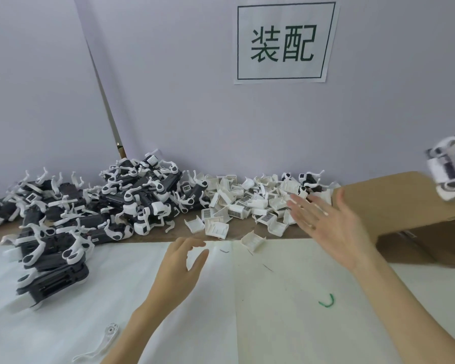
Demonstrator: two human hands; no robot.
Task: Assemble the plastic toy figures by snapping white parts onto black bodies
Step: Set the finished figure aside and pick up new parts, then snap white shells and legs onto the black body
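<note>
Both hands' fingers spread, empty; blurred black-and-white figure [447, 164] airborne above cardboard box [394, 203]

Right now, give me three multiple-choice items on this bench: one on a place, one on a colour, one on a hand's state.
1. Where does the pile of loose white parts lie?
A. Between the heap of black bodies and the cardboard box
B. Inside the box
C. Left of the heap

2. What colour is the small curved scrap on the white sheet?
A. Red
B. Green
C. Yellow

3. What is the right hand doing?
A. Gripping a black body
B. Pinching a white part
C. Spread open, holding nothing

Answers: 1 A, the white parts sit between heap and box. 2 B, the scrap is plainly green. 3 C, its fingers are straight and empty.
</note>
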